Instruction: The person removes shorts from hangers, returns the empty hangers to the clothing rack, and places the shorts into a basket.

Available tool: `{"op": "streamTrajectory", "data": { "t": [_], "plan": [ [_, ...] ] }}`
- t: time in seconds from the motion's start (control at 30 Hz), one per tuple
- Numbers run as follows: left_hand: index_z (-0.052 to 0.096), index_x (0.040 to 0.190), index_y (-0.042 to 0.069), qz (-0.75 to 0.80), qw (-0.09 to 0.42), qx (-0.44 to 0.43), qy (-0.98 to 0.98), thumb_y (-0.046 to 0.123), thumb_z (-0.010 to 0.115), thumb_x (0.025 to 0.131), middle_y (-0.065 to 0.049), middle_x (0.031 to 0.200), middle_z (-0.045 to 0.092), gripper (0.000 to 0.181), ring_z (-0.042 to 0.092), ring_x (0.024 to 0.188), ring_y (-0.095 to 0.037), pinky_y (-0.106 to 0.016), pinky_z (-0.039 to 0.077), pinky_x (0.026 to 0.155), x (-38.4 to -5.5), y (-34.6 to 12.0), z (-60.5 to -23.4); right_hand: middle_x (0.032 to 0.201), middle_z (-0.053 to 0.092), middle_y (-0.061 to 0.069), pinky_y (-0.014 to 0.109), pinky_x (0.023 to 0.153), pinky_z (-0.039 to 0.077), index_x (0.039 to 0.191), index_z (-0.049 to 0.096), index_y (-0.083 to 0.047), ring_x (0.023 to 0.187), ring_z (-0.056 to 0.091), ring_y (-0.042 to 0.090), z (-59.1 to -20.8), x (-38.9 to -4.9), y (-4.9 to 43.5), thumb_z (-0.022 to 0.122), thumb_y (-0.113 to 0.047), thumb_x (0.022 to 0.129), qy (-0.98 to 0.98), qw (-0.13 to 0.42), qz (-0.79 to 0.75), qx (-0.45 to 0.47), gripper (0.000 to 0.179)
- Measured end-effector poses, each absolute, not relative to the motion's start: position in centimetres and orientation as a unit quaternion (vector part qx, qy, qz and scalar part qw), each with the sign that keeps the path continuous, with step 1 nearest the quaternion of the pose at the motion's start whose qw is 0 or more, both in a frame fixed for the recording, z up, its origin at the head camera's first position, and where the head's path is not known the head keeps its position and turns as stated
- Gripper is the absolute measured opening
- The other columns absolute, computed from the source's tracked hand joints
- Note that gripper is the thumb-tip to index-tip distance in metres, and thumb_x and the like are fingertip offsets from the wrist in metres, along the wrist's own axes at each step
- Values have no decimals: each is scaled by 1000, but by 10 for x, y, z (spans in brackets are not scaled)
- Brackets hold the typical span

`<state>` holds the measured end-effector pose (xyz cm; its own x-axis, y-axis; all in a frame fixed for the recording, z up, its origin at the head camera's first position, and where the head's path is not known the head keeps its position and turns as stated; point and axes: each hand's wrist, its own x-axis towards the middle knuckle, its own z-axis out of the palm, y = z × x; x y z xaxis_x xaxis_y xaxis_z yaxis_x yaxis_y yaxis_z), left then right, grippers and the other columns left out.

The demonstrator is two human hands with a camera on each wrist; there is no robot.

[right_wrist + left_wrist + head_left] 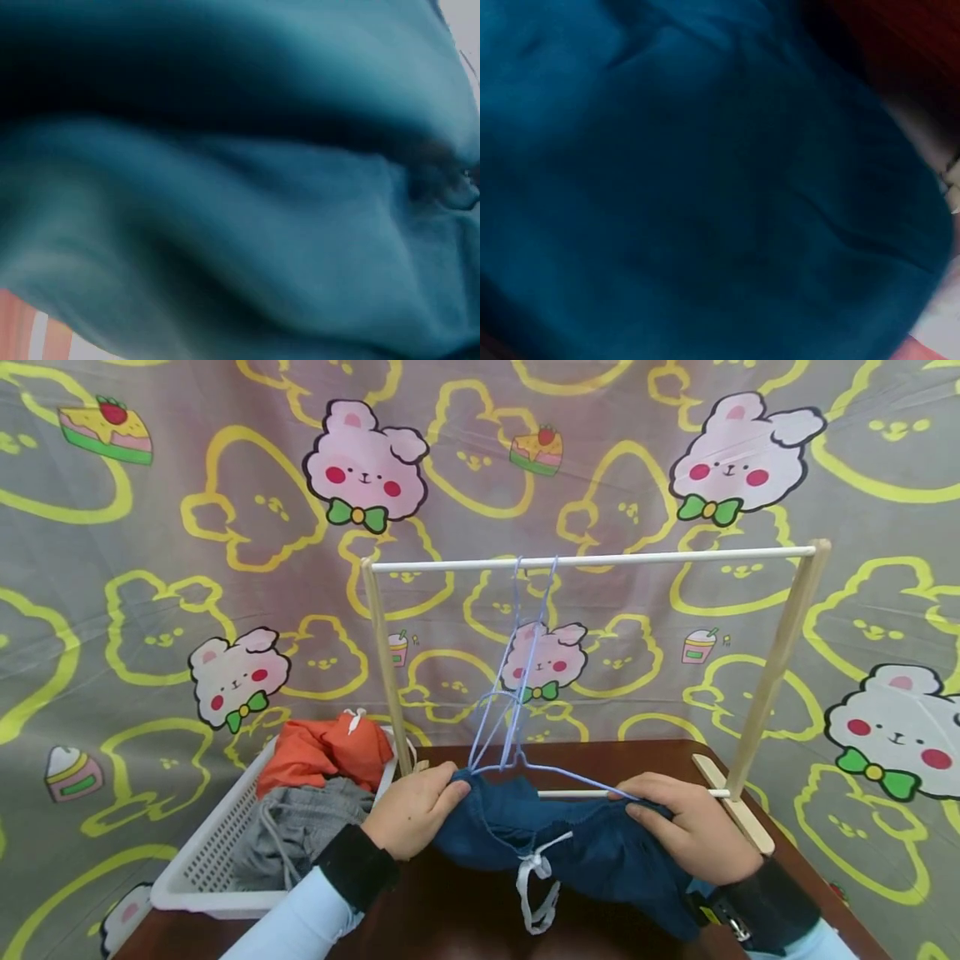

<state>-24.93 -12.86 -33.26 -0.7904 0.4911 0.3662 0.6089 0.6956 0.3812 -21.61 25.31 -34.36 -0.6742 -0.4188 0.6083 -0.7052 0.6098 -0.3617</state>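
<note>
Dark blue drawstring pants (600, 847) hang between the two hands in the head view, the white drawstring (534, 864) dangling at the front. My left hand (412, 810) pinches the waistband at its left end. At the other end, my right hand (693, 827) grips the waistband, close to the right arm of a light-blue wire hanger (570, 771). That hanger's lower part reaches into the waist opening; how its left end sits in the cloth is hidden. Blue cloth (705, 187) fills the left wrist view, and blurred folds of the pants (285, 225) cover the right wrist view.
A rack with a white rail (637, 558) and wooden posts stands behind the hands, with light-blue hangers (529, 660) hanging from the rail. On the left, a white basket (187, 860) holds orange clothing (322, 752) and grey drawstring clothing (307, 827). Everything stands on a brown table (420, 910).
</note>
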Motion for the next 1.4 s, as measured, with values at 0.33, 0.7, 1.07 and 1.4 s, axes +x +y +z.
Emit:
{"op": "streamTrajectory", "data": {
  "t": [0.33, 0.7, 1.07, 1.4],
  "plan": [
    [49, 83, 22, -234, 135, -321, -908, 51, 35, 108, 9, 63, 35, 40, 44, 58, -7, -26, 35, 55, -240, -113, -335, 108, 66, -17, 31, 77, 55, 121, 73, -22, 96, 60, 6, -350, -214, 242, 72, 4, 89, -859, 283, 268, 333, 41],
    [46, 78, 23, -239, 199, -302, -901, 39, 49, 107, 10, 61, 34, 34, 37, 54, -6, -25, 30, 52, -239, -115, -333, 108, 64, -17, 24, 84, 51, 114, 67, -28, 97, 61, 6, -352, -215, 246, 78, -6, 88, -865, 269, 288, 311, 35],
    [49, 78, 23, -295, 210, -282, -888, 31, 55, 106, 10, 63, 37, 30, 42, 57, -7, -26, 36, 54, -241, -128, -323, 112, 64, -10, 14, 82, 48, 116, 68, -25, 97, 60, 8, -352, -210, 261, 75, -5, 91, -859, 272, 325, 288, 33],
    [49, 78, 22, -312, 209, -284, -882, 31, 54, 106, 10, 62, 35, 30, 40, 55, -8, -25, 33, 53, -241, -131, -320, 110, 67, -7, 24, 69, 53, 125, 65, -21, 88, 62, 7, -353, -206, 266, 68, -8, 97, -864, 224, 367, 262, 30]
  ]
}}
